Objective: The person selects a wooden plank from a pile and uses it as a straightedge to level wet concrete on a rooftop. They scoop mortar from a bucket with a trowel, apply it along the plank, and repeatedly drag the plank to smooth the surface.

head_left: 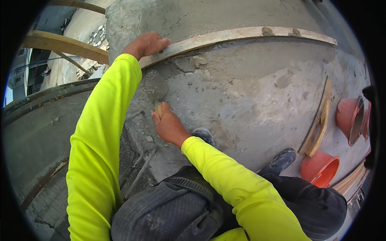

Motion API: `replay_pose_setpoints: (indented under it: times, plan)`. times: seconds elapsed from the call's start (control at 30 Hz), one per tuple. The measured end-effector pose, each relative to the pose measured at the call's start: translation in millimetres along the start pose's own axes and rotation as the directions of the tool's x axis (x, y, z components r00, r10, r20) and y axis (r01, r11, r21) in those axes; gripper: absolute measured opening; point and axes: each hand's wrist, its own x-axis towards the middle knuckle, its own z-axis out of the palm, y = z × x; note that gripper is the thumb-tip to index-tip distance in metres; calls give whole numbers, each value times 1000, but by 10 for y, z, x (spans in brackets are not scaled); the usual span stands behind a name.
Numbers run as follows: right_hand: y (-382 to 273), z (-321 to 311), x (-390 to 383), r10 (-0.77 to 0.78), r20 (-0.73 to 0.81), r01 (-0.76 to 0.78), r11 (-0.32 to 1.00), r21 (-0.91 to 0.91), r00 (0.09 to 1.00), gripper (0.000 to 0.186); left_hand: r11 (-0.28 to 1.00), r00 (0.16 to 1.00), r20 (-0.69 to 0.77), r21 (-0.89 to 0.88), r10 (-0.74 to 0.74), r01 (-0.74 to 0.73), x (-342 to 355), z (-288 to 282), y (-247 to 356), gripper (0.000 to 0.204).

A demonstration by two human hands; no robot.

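Note:
A long, narrow, pale board lies across the concrete, smeared with grey mortar toward its far end. My left hand is closed round its near left end. Below it, my right hand wraps round the wooden handle of a trowel. The trowel's blade, coated in wet mortar, rests low by the concrete just under the board's left end. Beyond the board the mortar is smooth and wet; on my side the concrete is rough, with crumbs and lumps.
Orange buckets stand at the right, near wooden strips. My boots are on the concrete. To the left the slab ends at a drop, crossed by timber beams. Metal bars lie by my knee.

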Motion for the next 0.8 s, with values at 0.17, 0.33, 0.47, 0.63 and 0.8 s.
replay_pose_setpoints:
  times: [0.17,0.33,0.47,0.63,0.8]
  plan:
    - [56,-81,253,-17,218,60,979,-195,976,47,998,996,71,41,-50,47,28,-84,58,56]
    - [77,-485,73,-74,296,177,923,-341,952,53,999,999,27,-2,-37,37,-22,-76,69,54]
    - [144,-1006,-236,-50,20,54,917,-395,999,54,999,999,8,-7,-44,44,-55,-51,58,52]
    - [395,-1421,-526,-122,-215,24,912,-409,969,53,999,1000,17,41,-3,2,-14,-40,29,50]
    - [311,-1524,-507,-116,104,154,827,-541,988,53,999,1000,3,25,-25,25,0,-26,8,51]
